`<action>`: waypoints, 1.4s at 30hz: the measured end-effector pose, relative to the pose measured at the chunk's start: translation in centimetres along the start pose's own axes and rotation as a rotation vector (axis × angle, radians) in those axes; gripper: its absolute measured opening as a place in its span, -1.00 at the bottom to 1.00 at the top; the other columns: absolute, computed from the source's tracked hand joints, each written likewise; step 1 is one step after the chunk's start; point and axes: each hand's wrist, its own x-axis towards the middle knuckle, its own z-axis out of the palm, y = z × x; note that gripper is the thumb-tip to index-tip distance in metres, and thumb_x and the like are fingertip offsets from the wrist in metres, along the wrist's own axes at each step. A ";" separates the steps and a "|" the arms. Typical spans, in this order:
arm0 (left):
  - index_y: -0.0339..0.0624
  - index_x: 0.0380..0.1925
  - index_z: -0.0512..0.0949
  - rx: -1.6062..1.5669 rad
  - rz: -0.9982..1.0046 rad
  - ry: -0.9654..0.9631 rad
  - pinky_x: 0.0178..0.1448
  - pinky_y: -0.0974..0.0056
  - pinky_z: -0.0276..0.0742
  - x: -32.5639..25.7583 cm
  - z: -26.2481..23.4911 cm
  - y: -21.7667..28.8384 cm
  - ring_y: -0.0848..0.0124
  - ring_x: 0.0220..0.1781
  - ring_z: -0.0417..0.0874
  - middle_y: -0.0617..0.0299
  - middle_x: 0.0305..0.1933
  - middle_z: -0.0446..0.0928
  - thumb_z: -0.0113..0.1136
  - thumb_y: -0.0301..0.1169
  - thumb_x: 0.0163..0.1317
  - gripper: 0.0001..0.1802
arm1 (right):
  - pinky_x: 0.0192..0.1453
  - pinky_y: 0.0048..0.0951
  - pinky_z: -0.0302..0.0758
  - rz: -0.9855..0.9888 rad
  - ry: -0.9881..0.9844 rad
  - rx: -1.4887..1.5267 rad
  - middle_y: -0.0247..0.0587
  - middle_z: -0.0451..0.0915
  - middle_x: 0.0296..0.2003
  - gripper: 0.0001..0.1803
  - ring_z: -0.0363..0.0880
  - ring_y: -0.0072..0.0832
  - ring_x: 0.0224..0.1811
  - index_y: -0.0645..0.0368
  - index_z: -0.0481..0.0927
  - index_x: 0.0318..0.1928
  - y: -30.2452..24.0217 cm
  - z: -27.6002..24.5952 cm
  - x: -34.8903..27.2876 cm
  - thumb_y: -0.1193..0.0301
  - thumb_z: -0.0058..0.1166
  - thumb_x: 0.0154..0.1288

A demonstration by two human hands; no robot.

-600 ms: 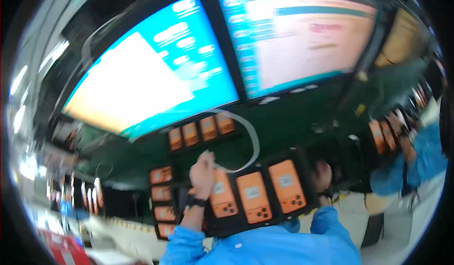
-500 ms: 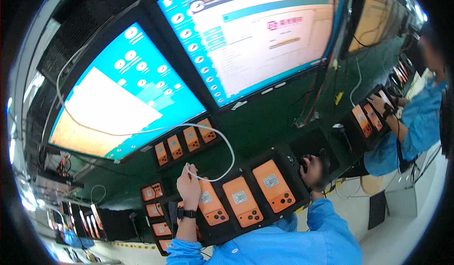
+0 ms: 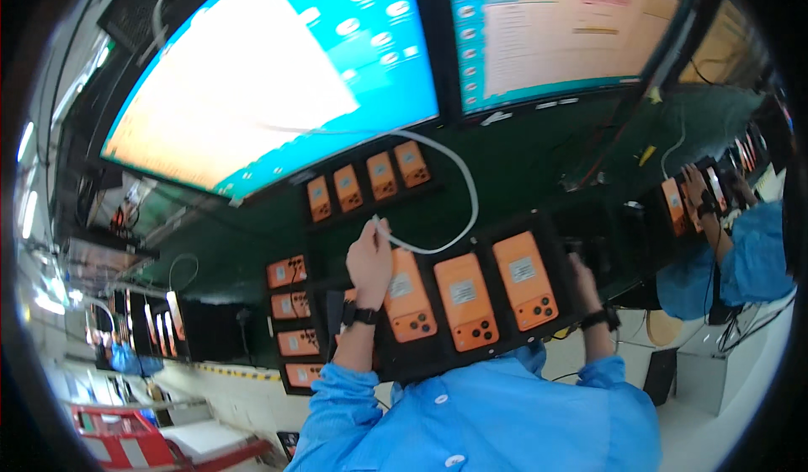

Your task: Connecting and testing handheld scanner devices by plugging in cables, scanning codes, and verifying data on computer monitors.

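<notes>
The plug end of a white cable (image 3: 438, 219) is pinched in the closed left hand (image 3: 369, 261), just above the leftmost of 3 orange phones (image 3: 461, 291) lying back-up in a black tray (image 3: 555, 219). The right hand (image 3: 585, 272) is at the tray's right edge; its grip cannot be told. The plug is best kept straight and the loop slack, with the tray steadied

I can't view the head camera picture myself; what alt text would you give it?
A person in blue sleeves holds a black tray of three orange phones lying backs up, the left hand pinching a white cable above it and the right hand gripping the tray's right edge. Behind are two large bright monitors, more trays of orange phones, and a co-worker in blue at the right.
</notes>
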 end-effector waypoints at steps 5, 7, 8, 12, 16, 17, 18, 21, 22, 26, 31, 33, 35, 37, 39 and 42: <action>-0.22 -0.12 0.60 0.024 -0.048 -0.097 -0.30 0.07 0.50 0.9 0.0 0.5 -0.04 -0.30 0.68 -0.08 -0.41 0.63 0.00 -0.12 0.47 -0.62 | -0.59 -0.61 0.19 -0.005 -0.457 0.498 -0.45 0.27 -0.64 -0.42 0.23 -0.65 -0.69 0.20 0.43 0.15 -14.9 2.2 -13.1 -0.07 -0.21 0.52; -0.21 -0.19 0.59 -0.013 -0.047 -0.146 -0.35 0.05 0.46 1.2 -0.1 0.1 -0.05 -0.38 0.65 -0.08 -0.48 0.58 -0.01 -0.12 0.48 -0.63 | -0.57 -0.61 0.22 0.058 -0.622 0.421 -0.42 0.34 -0.63 -0.40 0.26 -0.65 -0.68 0.23 0.41 0.18 -16.1 6.1 -17.5 -0.06 -0.22 0.52; -0.21 -0.19 0.59 -0.021 -0.056 -0.158 -0.35 0.05 0.46 1.4 0.1 0.1 -0.05 -0.38 0.65 -0.08 -0.48 0.58 -0.01 -0.12 0.48 -0.63 | -0.56 -0.62 0.22 0.083 -0.662 0.301 -0.42 0.33 -0.65 -0.38 0.27 -0.66 -0.68 0.25 0.40 0.18 -15.8 7.9 -19.1 -0.07 -0.23 0.51; -0.20 -0.27 0.55 -0.086 -0.059 -0.143 -0.38 0.04 0.40 1.1 -0.4 0.0 -0.08 -0.40 0.60 -0.06 -0.52 0.53 -0.01 -0.13 0.48 -0.64 | -0.45 -0.60 0.32 0.175 -0.896 -0.028 -0.34 0.47 -0.52 -0.44 0.36 -0.66 -0.56 0.27 0.44 0.15 -14.6 16.0 -21.1 0.00 -0.15 0.52; -0.18 -0.27 0.52 -0.093 -0.077 -0.162 -0.35 -0.01 0.39 1.1 -0.1 -0.3 -0.13 -0.37 0.58 -0.08 -0.50 0.52 -0.02 -0.10 0.46 -0.64 | -0.41 -0.62 0.30 0.311 -0.894 -0.090 -0.37 0.45 -0.47 -0.52 0.36 -0.64 -0.51 0.20 0.40 0.20 -12.9 18.6 -20.7 0.09 -0.15 0.55; -0.19 -0.28 0.52 -0.106 -0.061 -0.145 -0.36 -0.02 0.39 0.9 0.0 -0.3 -0.13 -0.37 0.57 -0.08 -0.50 0.52 -0.02 -0.10 0.46 -0.63 | -0.41 -0.62 0.30 0.301 -0.907 -0.062 -0.36 0.45 -0.47 -0.53 0.36 -0.64 -0.50 0.20 0.40 0.20 -12.6 18.7 -20.5 0.09 -0.15 0.55; -0.19 -0.29 0.51 -0.119 -0.044 -0.128 -0.36 -0.03 0.38 0.9 -0.2 -0.3 -0.14 -0.37 0.57 -0.08 -0.50 0.51 -0.02 -0.10 0.46 -0.63 | -0.40 -0.61 0.31 0.291 -0.920 -0.035 -0.36 0.46 -0.47 -0.53 0.36 -0.64 -0.50 0.19 0.40 0.20 -12.5 18.7 -20.4 0.08 -0.15 0.55; -0.18 -0.29 0.50 -0.104 -0.058 -0.166 -0.35 -0.02 0.39 0.9 -0.3 -0.4 -0.12 -0.37 0.58 -0.08 -0.50 0.51 -0.02 -0.09 0.46 -0.62 | -0.40 -0.62 0.31 0.255 -0.887 0.008 -0.35 0.46 -0.47 -0.54 0.37 -0.64 -0.49 0.19 0.41 0.17 -12.8 18.8 -20.7 0.08 -0.15 0.55; -0.18 -0.30 0.50 -0.106 -0.053 -0.173 -0.35 -0.02 0.40 1.0 -0.2 -0.5 -0.12 -0.37 0.59 -0.07 -0.51 0.51 -0.02 -0.08 0.47 -0.62 | -0.40 -0.62 0.31 0.254 -0.883 0.006 -0.35 0.46 -0.47 -0.54 0.37 -0.64 -0.49 0.19 0.41 0.17 -12.8 18.8 -20.7 0.08 -0.15 0.55; -0.19 -0.30 0.51 -0.090 -0.029 -0.164 -0.36 0.01 0.39 0.9 0.1 -0.8 -0.09 -0.40 0.59 -0.06 -0.53 0.51 -0.01 -0.10 0.47 -0.63 | -0.39 -0.60 0.31 0.248 -0.848 0.038 -0.34 0.46 -0.48 -0.52 0.37 -0.63 -0.50 0.22 0.43 0.17 -12.9 19.2 -20.8 0.07 -0.18 0.56; -0.18 -0.27 0.53 -0.114 -0.068 -0.186 -0.34 -0.02 0.44 1.0 -0.8 0.3 -0.07 -0.38 0.61 -0.04 -0.51 0.53 -0.03 -0.14 0.46 -0.67 | -0.39 -0.60 0.32 0.273 -0.861 0.061 -0.34 0.46 -0.48 -0.53 0.37 -0.62 -0.50 0.21 0.42 0.19 -12.9 18.8 -20.5 0.09 -0.19 0.57; -0.18 -0.27 0.53 -0.113 -0.055 -0.216 -0.34 -0.02 0.44 1.3 -0.2 0.4 -0.07 -0.38 0.61 -0.05 -0.50 0.53 -0.02 -0.14 0.46 -0.67 | -0.40 -0.61 0.33 0.261 -0.851 0.074 -0.34 0.45 -0.48 -0.54 0.38 -0.63 -0.50 0.20 0.41 0.21 -13.0 18.6 -20.2 0.11 -0.16 0.57; -0.19 -0.27 0.53 -0.093 -0.013 -0.130 -0.34 -0.01 0.44 1.1 0.3 -0.5 -0.07 -0.38 0.62 -0.06 -0.50 0.55 -0.02 -0.16 0.46 -0.67 | -0.38 -0.59 0.35 0.198 -0.798 0.025 -0.34 0.45 -0.50 -0.52 0.38 -0.62 -0.52 0.21 0.40 0.22 -14.3 18.0 -19.8 0.10 -0.15 0.55; -0.19 -0.27 0.53 -0.096 -0.049 -0.177 -0.33 -0.01 0.45 1.1 -0.6 -0.1 -0.09 -0.36 0.63 -0.08 -0.48 0.56 -0.03 -0.17 0.46 -0.68 | -0.39 -0.58 0.36 -0.027 -0.684 -0.025 -0.32 0.47 -0.50 -0.52 0.40 -0.62 -0.54 0.21 0.40 0.23 -15.7 16.3 -18.4 0.12 -0.12 0.52; -0.19 -0.27 0.53 -0.120 -0.042 -0.196 -0.33 -0.01 0.45 0.7 -1.1 0.1 -0.09 -0.36 0.63 -0.08 -0.48 0.56 -0.04 -0.17 0.47 -0.68 | -0.40 -0.62 0.37 -0.234 -0.357 -0.187 -0.36 0.52 -0.46 -0.61 0.44 -0.65 -0.51 0.21 0.45 0.13 -18.0 13.7 -16.3 0.18 -0.10 0.53; -0.19 -0.29 0.52 -0.145 0.015 -0.138 -0.36 0.00 0.43 0.7 -0.5 -0.4 -0.08 -0.39 0.63 -0.07 -0.51 0.55 -0.05 -0.17 0.47 -0.67 | -0.41 -0.61 0.36 -0.399 -0.176 -0.331 -0.45 0.48 -0.48 -0.75 0.41 -0.69 -0.50 0.17 0.47 -0.10 -18.5 8.3 -9.8 0.22 -0.03 0.53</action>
